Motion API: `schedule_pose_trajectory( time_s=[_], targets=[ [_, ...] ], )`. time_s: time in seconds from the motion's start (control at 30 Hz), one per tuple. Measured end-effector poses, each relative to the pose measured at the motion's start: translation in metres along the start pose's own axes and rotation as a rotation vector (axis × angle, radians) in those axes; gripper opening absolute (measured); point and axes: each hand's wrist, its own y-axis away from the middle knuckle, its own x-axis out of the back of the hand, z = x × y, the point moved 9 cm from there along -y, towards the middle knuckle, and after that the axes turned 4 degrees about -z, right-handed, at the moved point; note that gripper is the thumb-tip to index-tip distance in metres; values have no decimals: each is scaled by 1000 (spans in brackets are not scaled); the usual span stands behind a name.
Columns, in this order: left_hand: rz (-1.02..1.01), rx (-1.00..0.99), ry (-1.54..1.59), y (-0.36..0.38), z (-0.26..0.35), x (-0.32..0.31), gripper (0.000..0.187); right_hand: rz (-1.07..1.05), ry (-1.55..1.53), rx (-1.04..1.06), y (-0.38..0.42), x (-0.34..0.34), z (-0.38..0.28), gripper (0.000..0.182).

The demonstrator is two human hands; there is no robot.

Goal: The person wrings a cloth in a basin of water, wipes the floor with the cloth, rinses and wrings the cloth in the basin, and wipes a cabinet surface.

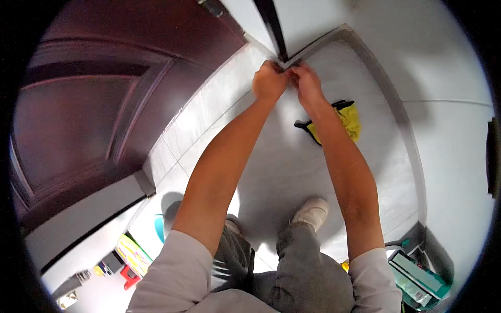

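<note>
Both my arms reach forward to the foot of a black upright strip (272, 28), where it meets the grey baseboard (319, 41). My left hand (269, 81) is closed, its fingers curled at the left side of this corner. Just to the right, my right hand (308, 83) is closed too, fingertips pinched together near the left hand. Whatever lies between the fingers is hidden or too small to make out. A yellow cloth with black edging (350, 120) lies crumpled on the grey floor, partly behind my right forearm.
At left stands a dark red panelled door (78, 125). White wall (449, 135) rises on the right. A teal box or bin with items (420, 279) sits at lower right. Colourful packaging (133, 253) and a red object (130, 277) lie at lower left.
</note>
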Motion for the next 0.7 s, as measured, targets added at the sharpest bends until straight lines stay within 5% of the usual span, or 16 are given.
schedule_pose_trajectory(
  time_s=[0.43,0.7],
  targets=[
    [-28,-259,-358,8,18,3,44,88,-48,124,13,-3,5,38],
    [-88,-198,-457,5,26,7,19,14,-88,139,26,-26,-10,22]
  ],
)
